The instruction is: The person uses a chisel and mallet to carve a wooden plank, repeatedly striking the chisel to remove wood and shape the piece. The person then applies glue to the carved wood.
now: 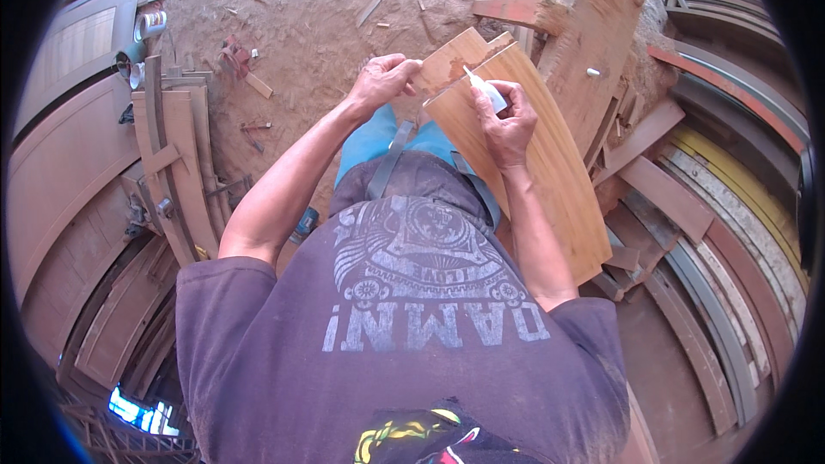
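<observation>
A small white squeeze bottle (491, 96) with a pointed nozzle is gripped in my right hand (509, 125). Its tip points up and left over a wooden panel (550, 163), near a notched step in the wood. Rough brown patches mark the panel's far end around the nozzle. My left hand (384, 83) is closed in a pinch at the left corner of that far end. What its fingertips hold, if anything, is hidden. The panel slants beside my right forearm, with its near end by my right elbow.
A wide wooden plank (589, 60) with a small white object (593, 72) on it lies beyond the panel. Stacked boards (679, 198) line the right; planks (179, 155) and door panels (73, 172) stand left. A reddish tool (236, 58) and wood scraps lie on the dusty ground.
</observation>
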Motion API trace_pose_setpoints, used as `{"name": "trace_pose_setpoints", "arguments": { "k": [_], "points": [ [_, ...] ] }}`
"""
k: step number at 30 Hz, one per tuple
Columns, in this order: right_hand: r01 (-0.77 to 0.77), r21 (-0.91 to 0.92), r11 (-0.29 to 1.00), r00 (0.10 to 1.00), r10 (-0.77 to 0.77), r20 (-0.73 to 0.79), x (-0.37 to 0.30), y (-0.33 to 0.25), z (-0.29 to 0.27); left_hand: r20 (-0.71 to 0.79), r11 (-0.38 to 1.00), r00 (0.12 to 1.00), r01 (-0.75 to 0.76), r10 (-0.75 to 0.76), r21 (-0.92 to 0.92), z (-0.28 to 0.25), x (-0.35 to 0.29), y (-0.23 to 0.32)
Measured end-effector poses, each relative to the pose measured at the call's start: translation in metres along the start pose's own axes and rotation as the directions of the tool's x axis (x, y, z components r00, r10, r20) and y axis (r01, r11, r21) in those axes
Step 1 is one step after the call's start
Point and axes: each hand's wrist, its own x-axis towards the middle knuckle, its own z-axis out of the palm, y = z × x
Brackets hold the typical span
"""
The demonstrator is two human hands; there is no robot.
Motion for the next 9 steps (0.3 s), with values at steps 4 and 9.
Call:
{"name": "trace_pose_setpoints", "arguments": {
  "k": [4, 9],
  "points": [
    [0.007, 0.002, 1.0, 0.999, -0.007, -0.039, 0.001, 0.002, 0.002, 0.014, 0.989, 0.999, 0.044, -0.046, 0.144, -0.002, 0.0, 0.012],
    [0.056, -0.036, 0.998, 0.997, -0.058, -0.05, 0.001, 0.003, 0.005, 0.001, 0.98, 1.0, 0.03, -0.03, 0.196, -0.006, 0.004, 0.009]
  ]
}}
